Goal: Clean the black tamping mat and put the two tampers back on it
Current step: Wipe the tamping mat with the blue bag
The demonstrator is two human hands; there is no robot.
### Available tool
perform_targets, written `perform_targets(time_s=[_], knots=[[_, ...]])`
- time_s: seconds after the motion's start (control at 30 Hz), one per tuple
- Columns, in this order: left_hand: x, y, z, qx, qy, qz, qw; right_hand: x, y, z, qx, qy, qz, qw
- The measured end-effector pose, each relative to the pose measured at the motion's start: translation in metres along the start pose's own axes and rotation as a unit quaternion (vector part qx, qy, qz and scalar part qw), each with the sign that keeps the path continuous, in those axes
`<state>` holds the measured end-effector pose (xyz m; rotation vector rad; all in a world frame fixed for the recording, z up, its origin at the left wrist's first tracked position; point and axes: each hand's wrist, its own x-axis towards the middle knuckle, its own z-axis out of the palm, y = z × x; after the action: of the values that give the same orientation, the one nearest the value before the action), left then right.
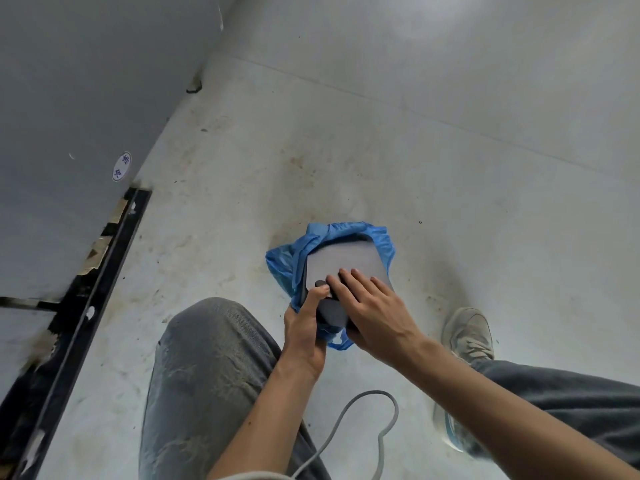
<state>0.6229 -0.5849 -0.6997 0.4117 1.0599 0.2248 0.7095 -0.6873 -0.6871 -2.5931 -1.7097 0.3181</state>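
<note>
Left hand [304, 327] grips black mat [346, 265] edge over blue bag [287, 265] to catch debris; right hand [374, 306] fingers [346, 282] flat, open, brushing.

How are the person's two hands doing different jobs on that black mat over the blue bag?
The left hand grips the black tamping mat by its near edge, thumb on top. The right hand lies flat, fingers spread across its upper face. Both touch the mat, which is held above the blue bag.
</note>
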Motion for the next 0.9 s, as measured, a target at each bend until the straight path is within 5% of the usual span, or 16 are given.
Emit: perform_targets(time_s=[0.27,0.4,0.67,0.9], knots=[[-0.001,0.003,-0.002,0.037,-0.068,0.052,0.996,0.005,0.011,-0.025,0.046,0.032,-0.019,0.998],[0.006,0.004,-0.004,0.057,-0.078,0.067,0.993,0.012,0.017,-0.052,0.155,0.043,0.081,0.984],[0.005,0.007,-0.005,0.108,0.04,0.06,0.992,0.022,0.074,-0.103,0.496,0.063,0.247,0.83],[0.008,0.017,-0.01,0.075,0.167,0.068,0.981,0.007,0.135,-0.109,0.605,0.081,0.312,0.728]])
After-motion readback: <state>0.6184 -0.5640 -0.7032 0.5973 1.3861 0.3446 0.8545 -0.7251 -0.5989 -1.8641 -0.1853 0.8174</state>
